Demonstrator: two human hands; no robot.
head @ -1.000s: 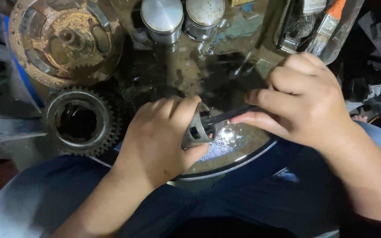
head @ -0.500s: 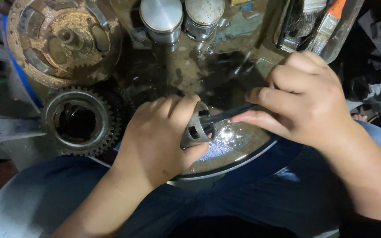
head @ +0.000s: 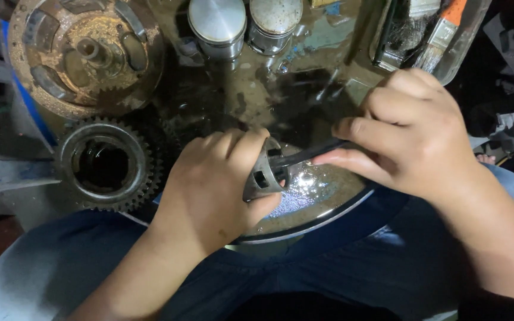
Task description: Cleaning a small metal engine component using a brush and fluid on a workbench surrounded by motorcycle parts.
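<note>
Clamping a small grey metal part (head: 263, 172) in my left hand (head: 215, 190), I close my right hand's (head: 414, 134) grip on a dark thin tool (head: 307, 156) poking into it, above the oily basin (head: 328, 211), toothed gear (head: 105, 166) and two pistons (head: 245, 24) beyond.

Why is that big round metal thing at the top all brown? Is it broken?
The big round part at the top left is brown with rust, not visibly broken. The basin holds oily liquid, where the left hand grips a small grey part.
</note>
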